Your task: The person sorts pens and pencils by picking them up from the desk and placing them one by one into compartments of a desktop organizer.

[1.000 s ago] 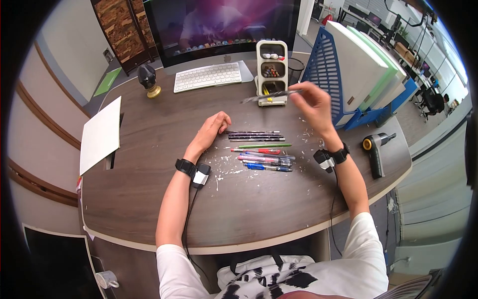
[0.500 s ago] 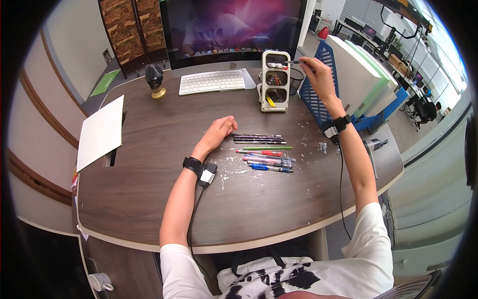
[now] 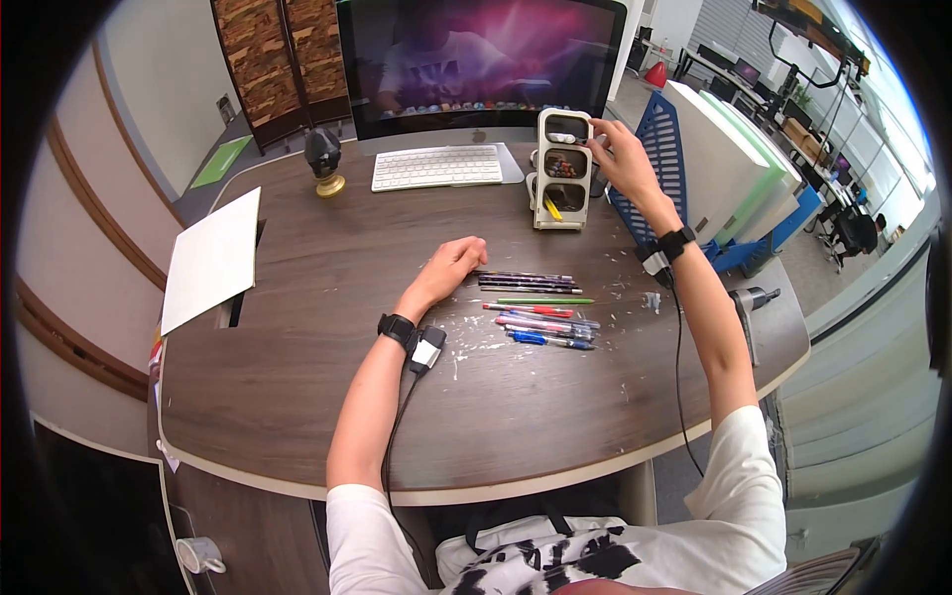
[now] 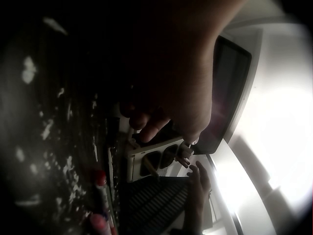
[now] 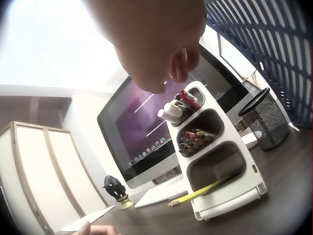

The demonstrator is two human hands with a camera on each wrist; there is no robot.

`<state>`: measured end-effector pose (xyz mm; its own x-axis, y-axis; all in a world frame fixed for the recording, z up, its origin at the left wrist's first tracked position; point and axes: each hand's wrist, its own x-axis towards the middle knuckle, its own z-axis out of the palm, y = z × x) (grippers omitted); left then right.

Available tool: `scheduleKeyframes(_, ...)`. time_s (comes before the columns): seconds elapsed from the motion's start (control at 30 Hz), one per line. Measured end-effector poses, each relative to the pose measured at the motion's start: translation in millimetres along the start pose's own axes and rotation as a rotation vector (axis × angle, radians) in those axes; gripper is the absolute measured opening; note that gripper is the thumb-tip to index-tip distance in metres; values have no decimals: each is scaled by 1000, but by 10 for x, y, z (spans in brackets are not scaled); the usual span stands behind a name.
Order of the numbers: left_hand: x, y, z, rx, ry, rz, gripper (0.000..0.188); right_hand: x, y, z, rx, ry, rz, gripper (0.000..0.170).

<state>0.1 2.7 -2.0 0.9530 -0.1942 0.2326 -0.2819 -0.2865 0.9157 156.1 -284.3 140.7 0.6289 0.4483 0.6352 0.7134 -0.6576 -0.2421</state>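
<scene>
The right hand (image 3: 630, 169) is raised at the upper compartment of a white three-part organizer (image 3: 562, 226), its thumb and fingertips apart. From the right wrist view, that hand (image 5: 156, 49) hovers above white-capped and red pens (image 5: 188, 100); nothing shows between its fingers. The left hand (image 3: 443, 273) rests on the desk, fingers loosely bent, by the left ends of several dark pencils (image 3: 531, 285). Below them lie a green pencil (image 3: 545, 300), a red pen (image 3: 540, 311) and a blue pen (image 3: 545, 340). Coloured pencils (image 5: 195, 139) fill the middle compartment; a yellow one (image 5: 200, 192) leans out of the lowest.
A keyboard (image 3: 436, 168) and monitor (image 3: 476, 69) stand behind, a black figurine (image 3: 322, 154) to their left. Right of the organizer are a mesh cup (image 5: 266, 120) and a blue file rack (image 3: 659, 149). White scraps (image 3: 466, 349) are scattered about; a dark tool (image 3: 749, 307) lies far right.
The right hand has gone from in front of the organizer to its top compartment; the dark pen it held is no longer visible in it. The left hand stays by the pencils.
</scene>
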Motion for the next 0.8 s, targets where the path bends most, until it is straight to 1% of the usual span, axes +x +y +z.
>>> scheduleKeyframes(0.07,-1,-4,-3,15,4,-13,48,-80,-82,-57,44,92,-4,34)
scheduleKeyframes(0.1,0,-7,-4,29,5,-24,47,-137,-124,-83,104,129,-9,28)
scheduleKeyframes(0.13,4,-19,-5,31,7,-28,47,-200,-229,-137,108,127,-9,28)
scheduleKeyframes(0.23,10,-37,5,52,19,-24,45,-409,-623,-365,327,49,133,19)
scheduleKeyframes(0.3,-5,26,8,78,11,4,43,-600,-1016,-599,566,-4,55,18)
scheduleKeyframes(0.33,-3,40,8,85,18,-7,43,-713,-1300,-807,667,-83,78,19)
scheduleKeyframes(0.4,-1,46,12,97,12,-10,41,-964,-1656,-1117,775,-150,-34,25)
scheduleKeyframes(0.43,16,-10,11,111,15,1,38,-1072,-1851,-1270,860,-182,-116,31)
scheduleKeyframes(0.47,24,-35,14,124,20,-21,38,-1192,-1987,-1379,870,-191,-179,38)
scheduleKeyframes(0.5,35,-54,16,143,17,-14,37,-1310,-2093,-1459,953,-230,-214,43)
scheduleKeyframes(0.53,38,-68,14,165,14,-9,35,-1379,-2083,-1488,1062,-301,-345,39)
scheduleKeyframes(0.57,40,-64,7,157,1,-33,33,-1450,-2132,-1564,1178,-401,-354,33)
scheduleKeyframes(0.6,37,-62,30,130,38,7,37,-1479,-2144,-1517,1362,-457,-430,30)
scheduleKeyframes(0.63,33,-38,44,130,46,10,36,-1301,-2098,-1552,1413,-648,-612,32)
scheduleKeyframes(0.67,24,-18,44,129,51,15,35,-1358,-2085,-1597,1484,-690,-591,29)
scheduleKeyframes(0.73,16,1,20,143,45,-13,34,-1376,-2084,-1618,1547,-818,-631,41)
scheduleKeyframes(0.77,24,3,22,137,35,-17,33,-1394,-2068,-1562,1563,-807,-625,41)
scheduleKeyframes(0.8,22,3,24,137,22,-29,33,-1414,-2047,-1497,1474,-727,-744,39)
